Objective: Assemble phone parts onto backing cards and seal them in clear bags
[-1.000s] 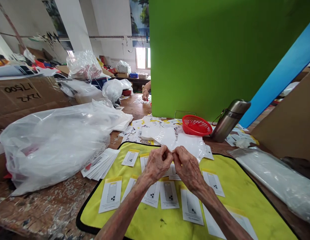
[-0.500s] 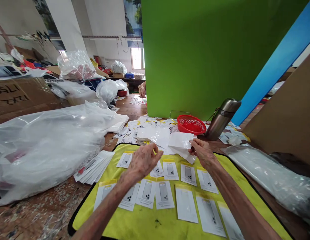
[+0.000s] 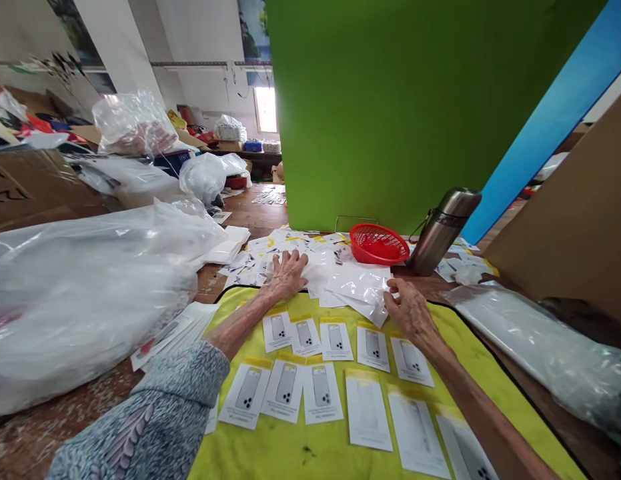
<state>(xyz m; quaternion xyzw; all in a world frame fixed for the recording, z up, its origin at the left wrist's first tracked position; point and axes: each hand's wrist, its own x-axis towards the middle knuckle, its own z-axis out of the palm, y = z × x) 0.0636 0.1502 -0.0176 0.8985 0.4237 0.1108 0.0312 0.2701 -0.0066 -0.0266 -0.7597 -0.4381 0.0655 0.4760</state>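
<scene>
My left hand point(image 3: 289, 275) reaches over the pile of white sheets and printed cards, fingers spread and bent downward. At the right edge of the pile, my right hand point(image 3: 409, 308) has its thumb and fingers curled at the edge of a glossy white plastic sleeve point(image 3: 360, 281). Other white sleeves lie beneath that one. Between my forearms, cards with a yellow top strip and a phone-case picture, such as this card point(image 3: 324, 393), lie in rows on the yellow-green mat point(image 3: 270, 453).
A red plastic basket point(image 3: 377, 247) and a steel flask point(image 3: 443, 233) stand behind the pile, before a green panel point(image 3: 390, 113). Big plastic bags point(image 3: 100, 293) and a stack of white cards point(image 3: 175, 333) lie at left. Another plastic bag point(image 3: 540, 347) lies at right.
My left hand has moved forward from above the card rows to the pile, and its fingers have spread. The sleeve at my right hand now lies lower on the pile. A co-worker's hand has mostly left view.
</scene>
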